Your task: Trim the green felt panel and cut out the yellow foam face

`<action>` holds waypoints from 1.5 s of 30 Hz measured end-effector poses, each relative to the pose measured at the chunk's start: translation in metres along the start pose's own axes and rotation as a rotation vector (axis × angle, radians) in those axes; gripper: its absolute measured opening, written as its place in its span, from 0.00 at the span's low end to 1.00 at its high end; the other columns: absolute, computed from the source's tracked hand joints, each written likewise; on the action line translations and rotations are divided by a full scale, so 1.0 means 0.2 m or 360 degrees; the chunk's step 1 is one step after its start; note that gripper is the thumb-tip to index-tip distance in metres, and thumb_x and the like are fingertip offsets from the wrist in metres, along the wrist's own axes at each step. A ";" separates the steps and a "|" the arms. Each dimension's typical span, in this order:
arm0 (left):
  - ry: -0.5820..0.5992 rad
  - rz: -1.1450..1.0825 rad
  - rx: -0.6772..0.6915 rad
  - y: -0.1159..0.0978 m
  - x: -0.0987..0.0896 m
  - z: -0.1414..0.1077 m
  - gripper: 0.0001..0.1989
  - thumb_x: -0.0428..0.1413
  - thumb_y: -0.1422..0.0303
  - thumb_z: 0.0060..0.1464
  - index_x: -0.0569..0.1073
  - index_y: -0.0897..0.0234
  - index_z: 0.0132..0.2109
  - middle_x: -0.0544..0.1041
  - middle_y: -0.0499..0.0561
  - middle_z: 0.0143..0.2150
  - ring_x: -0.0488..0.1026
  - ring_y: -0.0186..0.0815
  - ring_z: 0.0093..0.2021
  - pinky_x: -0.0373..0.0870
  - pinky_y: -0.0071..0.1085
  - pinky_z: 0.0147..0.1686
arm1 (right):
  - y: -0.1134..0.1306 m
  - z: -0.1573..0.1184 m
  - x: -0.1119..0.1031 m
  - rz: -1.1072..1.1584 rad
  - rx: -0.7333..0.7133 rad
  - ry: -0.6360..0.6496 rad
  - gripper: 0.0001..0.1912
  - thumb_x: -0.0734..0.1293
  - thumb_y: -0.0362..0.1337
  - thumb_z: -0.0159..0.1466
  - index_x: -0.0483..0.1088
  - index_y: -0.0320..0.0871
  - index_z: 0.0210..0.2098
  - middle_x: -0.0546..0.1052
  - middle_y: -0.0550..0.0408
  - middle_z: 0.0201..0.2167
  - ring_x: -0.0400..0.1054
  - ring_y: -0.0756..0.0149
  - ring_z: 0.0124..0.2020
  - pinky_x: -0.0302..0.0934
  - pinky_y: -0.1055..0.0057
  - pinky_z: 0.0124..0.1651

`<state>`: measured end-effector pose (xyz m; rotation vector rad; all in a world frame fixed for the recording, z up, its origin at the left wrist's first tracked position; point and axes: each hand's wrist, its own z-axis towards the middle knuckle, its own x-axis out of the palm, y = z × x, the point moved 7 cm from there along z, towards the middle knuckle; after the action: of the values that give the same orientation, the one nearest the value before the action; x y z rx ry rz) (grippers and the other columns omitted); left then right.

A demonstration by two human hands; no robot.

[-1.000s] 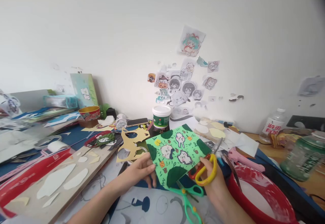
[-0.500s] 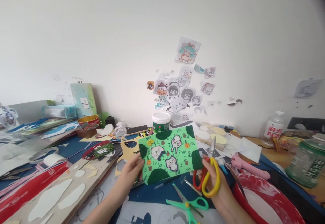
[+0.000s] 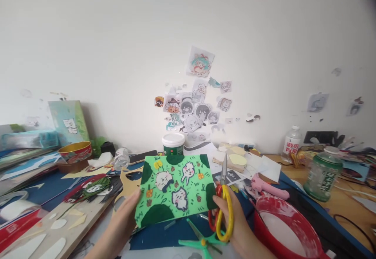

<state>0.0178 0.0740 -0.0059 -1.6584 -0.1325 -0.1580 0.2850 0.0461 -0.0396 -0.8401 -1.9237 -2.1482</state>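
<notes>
A green felt panel [image 3: 188, 190] with white cartoon animals, dark green patches and small orange flowers is held up above the cluttered table. My left hand [image 3: 129, 208] grips its left edge, fingers hidden behind it. At its lower right edge, my right hand [image 3: 227, 204] pinches the panel with the thumb in front. That same hand also carries scissors [image 3: 225, 212] with one red and one yellow handle, blades pointing up. Below the panel, green-handled scissors [image 3: 202, 241] lie partly spread on the table.
A red basin [image 3: 264, 227] with whitish contents stands at right, beside a pink glue gun [image 3: 272, 188]. A white-lidded tub [image 3: 173, 143] is behind the panel. Boards and felt scraps [image 3: 58, 223] cover the left. Bottles [image 3: 323, 176] stand far right.
My view has turned to the right, so the scene sits further left. The panel is held slightly lower and more level; both hands keep their hold.
</notes>
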 end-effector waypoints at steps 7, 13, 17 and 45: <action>0.0682 0.0112 0.0081 0.03 0.17 -0.14 0.38 0.50 0.35 0.31 0.75 0.58 0.41 0.76 0.53 0.20 0.73 0.46 0.24 0.69 0.37 0.25 | 0.06 0.00 -0.02 -0.0241 -0.0219 -0.0129 0.20 0.73 0.41 0.44 0.64 0.44 0.34 0.65 0.67 0.19 0.62 0.75 0.14 0.59 0.78 0.16; 0.0528 0.0351 -0.0131 0.02 0.19 -0.13 0.20 0.59 0.49 0.40 0.70 0.63 0.28 0.76 0.50 0.18 0.72 0.39 0.21 0.67 0.32 0.25 | 0.12 -0.05 -0.02 -0.0246 -0.0343 -0.0225 0.26 0.74 0.44 0.43 0.66 0.44 0.38 0.69 0.63 0.23 0.60 0.77 0.14 0.59 0.78 0.17; 0.0490 0.0314 -0.0045 0.00 0.18 -0.10 0.20 0.56 0.49 0.43 0.68 0.63 0.27 0.77 0.50 0.19 0.74 0.39 0.23 0.69 0.32 0.27 | 0.11 -0.04 -0.01 -0.0227 -0.0342 -0.0177 0.23 0.74 0.45 0.43 0.66 0.43 0.35 0.68 0.64 0.21 0.59 0.78 0.13 0.57 0.79 0.16; 0.0523 -0.0029 -0.0226 0.10 0.22 -0.17 0.27 0.64 0.63 0.37 0.71 0.66 0.48 0.79 0.57 0.43 0.72 0.49 0.47 0.68 0.41 0.45 | 0.00 -0.04 0.04 -0.0309 -0.0034 0.0233 0.24 0.73 0.48 0.46 0.64 0.44 0.37 0.70 0.63 0.18 0.63 0.73 0.15 0.61 0.77 0.17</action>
<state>0.0640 0.0374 -0.0146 -1.7489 0.1150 -0.4595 0.2760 0.0411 -0.0365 -0.5006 -1.9835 -2.2695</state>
